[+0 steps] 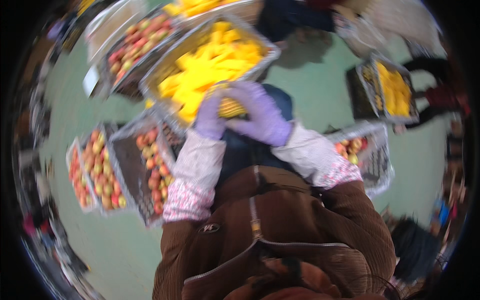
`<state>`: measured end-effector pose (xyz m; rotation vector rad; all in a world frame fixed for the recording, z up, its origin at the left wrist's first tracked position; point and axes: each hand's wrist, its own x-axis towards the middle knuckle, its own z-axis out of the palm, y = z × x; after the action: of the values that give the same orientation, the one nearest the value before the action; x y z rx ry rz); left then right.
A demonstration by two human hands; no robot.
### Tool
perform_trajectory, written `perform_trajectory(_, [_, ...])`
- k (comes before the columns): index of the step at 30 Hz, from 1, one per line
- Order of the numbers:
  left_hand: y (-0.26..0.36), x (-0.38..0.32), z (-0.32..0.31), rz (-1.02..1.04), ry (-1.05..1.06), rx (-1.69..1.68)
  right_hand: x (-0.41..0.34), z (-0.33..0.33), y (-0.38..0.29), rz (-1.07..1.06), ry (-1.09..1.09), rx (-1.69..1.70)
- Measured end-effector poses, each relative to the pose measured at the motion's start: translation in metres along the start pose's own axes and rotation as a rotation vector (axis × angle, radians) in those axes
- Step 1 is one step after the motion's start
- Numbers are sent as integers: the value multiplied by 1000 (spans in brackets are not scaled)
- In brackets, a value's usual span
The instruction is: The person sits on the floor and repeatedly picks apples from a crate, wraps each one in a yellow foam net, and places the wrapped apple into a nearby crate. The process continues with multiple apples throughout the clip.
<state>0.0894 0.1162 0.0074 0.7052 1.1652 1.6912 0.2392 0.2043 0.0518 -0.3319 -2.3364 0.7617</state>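
My left hand (pixel 208 114) and my right hand (pixel 262 112), both in purple knit gloves, close around a yellow foam fruit net (pixel 231 108) in front of my lap. Whether a fruit sits inside the net is hidden by the fingers and blur. Just beyond the hands stands a plastic-lined crate (pixel 274 53), tilted in view. It is heaped with loose yellow foam nets (pixel 213 65).
Plastic-lined crates of red-yellow apples (pixel 103 168) stand at the left, one partly filled (pixel 125 161). Another apple crate (pixel 378 150) is by my right elbow. At far right a person's arm (pixel 431 98) reaches to a crate of yellow nets (pixel 393 90). More apples (pixel 140 43) lie upper left.
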Motion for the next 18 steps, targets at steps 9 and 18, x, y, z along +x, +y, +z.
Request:
perform_trajectory(9, [17,18,74,159,12,190,-3,-51,21,573,-120,714])
perform_trajectory(18, [-14,45,134,60,-120,384,-190,-127,175,1060,963,1157])
